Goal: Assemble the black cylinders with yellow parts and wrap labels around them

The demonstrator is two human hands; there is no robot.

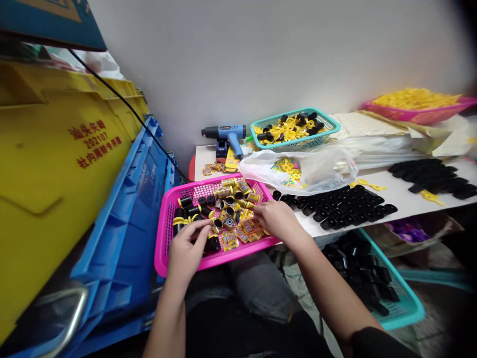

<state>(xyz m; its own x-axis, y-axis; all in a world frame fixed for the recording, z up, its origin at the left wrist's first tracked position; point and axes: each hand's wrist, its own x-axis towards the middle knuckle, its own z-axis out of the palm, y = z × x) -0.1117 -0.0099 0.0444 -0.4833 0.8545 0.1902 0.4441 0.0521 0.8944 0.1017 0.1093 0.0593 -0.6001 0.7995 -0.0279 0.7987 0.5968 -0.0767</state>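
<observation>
A pink basket (159, 248) holds small black cylinders with yellow printed bands and several loose yellow printed labels (230, 240). Over its front left side is my left hand (188, 243), thumb and fingers curled toward each other. Its fingertips are at a small black cylinder (217, 224) with a yellow band; whether they grip it is unclear. My right hand (278, 219) reaches over the basket's right rim, fingers closed above the labels; what they pinch is hidden. Near that hand, rows of black plastic caps (341, 206) lie on the white table (316, 229).
A blue heat gun (227, 133) and a teal basket (296, 144) of yellow and black parts stand behind. A plastic bag (257, 166) holds colourful bits. Lower right is another teal basket (412, 308) of black parts. Blue (115, 258) and yellow (55, 199) crates border the left.
</observation>
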